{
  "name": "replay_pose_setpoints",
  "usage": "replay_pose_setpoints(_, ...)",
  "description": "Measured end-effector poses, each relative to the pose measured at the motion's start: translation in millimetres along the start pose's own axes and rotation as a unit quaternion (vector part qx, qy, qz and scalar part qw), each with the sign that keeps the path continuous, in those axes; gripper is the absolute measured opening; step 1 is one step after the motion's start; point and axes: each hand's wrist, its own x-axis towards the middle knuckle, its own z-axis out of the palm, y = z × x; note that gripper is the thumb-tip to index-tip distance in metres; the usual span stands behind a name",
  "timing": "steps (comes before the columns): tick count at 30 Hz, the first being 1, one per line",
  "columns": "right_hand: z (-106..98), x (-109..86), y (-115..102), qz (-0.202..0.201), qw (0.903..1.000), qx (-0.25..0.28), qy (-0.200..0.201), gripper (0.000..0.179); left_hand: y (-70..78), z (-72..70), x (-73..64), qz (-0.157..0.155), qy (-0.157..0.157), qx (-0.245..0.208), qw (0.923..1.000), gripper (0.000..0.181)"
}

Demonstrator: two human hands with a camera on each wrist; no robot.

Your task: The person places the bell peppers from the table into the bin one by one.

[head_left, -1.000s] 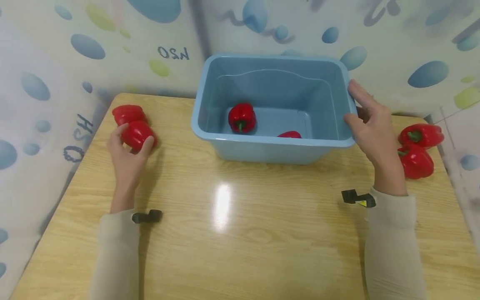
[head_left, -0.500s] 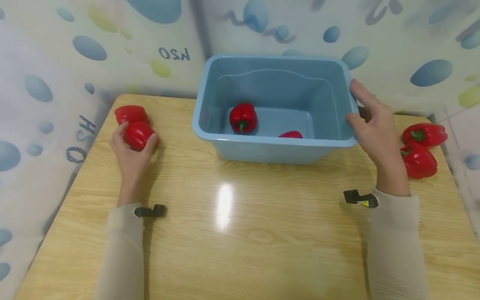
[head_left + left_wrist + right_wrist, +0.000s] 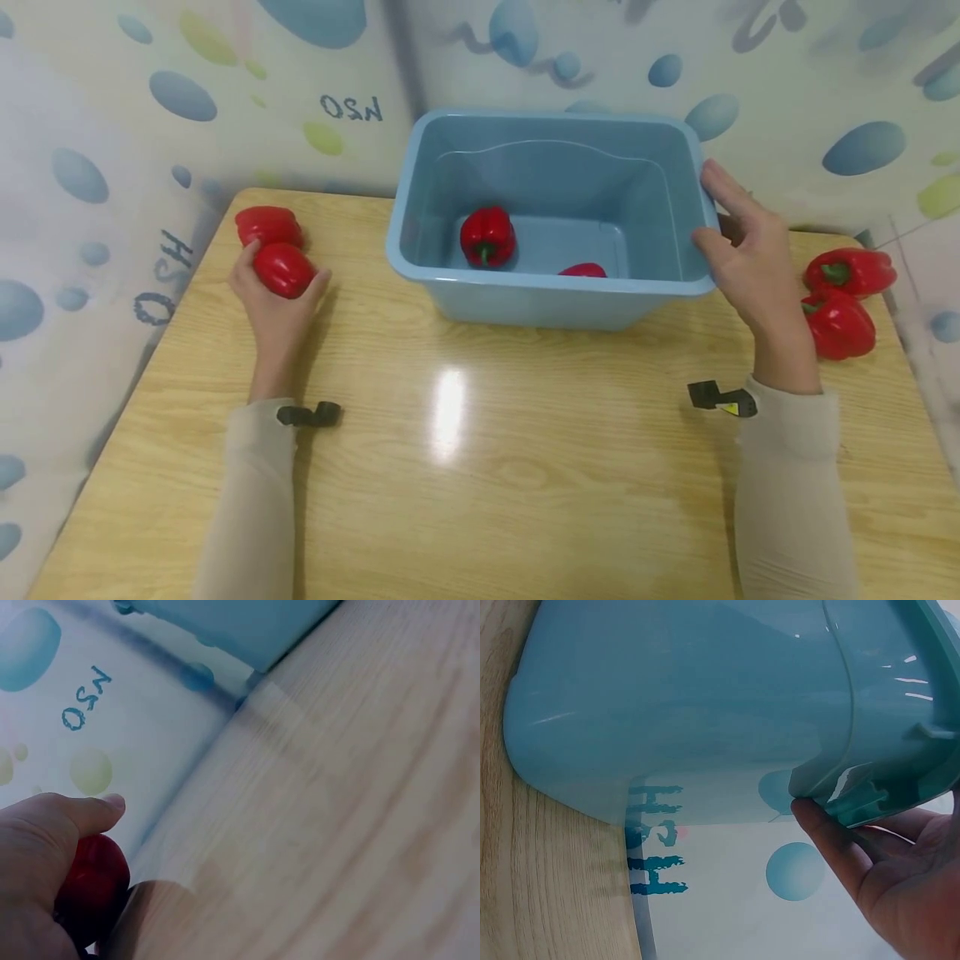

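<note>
A red bell pepper (image 3: 284, 270) sits between the thumb and fingers of my left hand (image 3: 274, 310), which grips it at the left of the table. Right behind it lies a second red bell pepper (image 3: 268, 227). In the left wrist view the held pepper (image 3: 95, 883) shows under the thumb. My right hand (image 3: 752, 254) holds the right rim of a light blue plastic bin (image 3: 551, 285). The right wrist view shows that hand's fingers (image 3: 832, 844) at the underside of the rim. Inside the bin are a red bell pepper (image 3: 487, 237) and a partly hidden red one (image 3: 585, 270).
Two more red bell peppers, a rear one (image 3: 849, 271) and a front one (image 3: 840, 323), lie right of my right forearm. The wooden table (image 3: 510, 467) meets a patterned wall (image 3: 247, 92) behind the bin and on the left.
My left hand has shifted slightly to the right with the front left pepper, which has turned in the grip. The right hand and the bin stay in place.
</note>
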Motion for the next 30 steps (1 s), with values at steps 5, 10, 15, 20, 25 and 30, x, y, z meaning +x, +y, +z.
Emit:
replay_pose_setpoints(5, 1, 0.3, 0, -0.007, 0.9999, 0.007, 0.002, 0.062, -2.0, 0.8, 3.0, -0.009, -0.004, 0.01, 0.9999, 0.087)
replay_pose_setpoints(10, 0, -0.1, 0, -0.002, 1.0, 0.009, -0.001, 0.062, -2.5, 1.8, 2.8, -0.004, 0.001, 0.008, 1.0, 0.084)
replay_pose_setpoints(15, -2, 0.3, -1, 0.004, 0.9999, 0.01, -0.003, 0.061, -2.0, 2.3, 1.5, 0.009, 0.006, -0.007, 0.9999, 0.082)
replay_pose_setpoints(20, -1, 0.1, -1, 0.008, 0.9999, 0.008, -0.003, 0.062, -1.5, 1.7, 0.4, 0.005, 0.01, -0.014, 0.9998, 0.08)
replay_pose_setpoints(25, -1, 0.0, 0, 0.008, 0.9999, 0.009, -0.002, 0.062, 6.5, -0.9, -3.0, -0.019, 0.013, -0.04, 0.9989, 0.078)
replay_pose_setpoints(30, -1, 0.6, 0, 0.002, 0.9999, 0.01, -0.001, 0.062, 19.0, -6.3, -6.9, -0.054, 0.02, -0.094, 0.9939, 0.076)
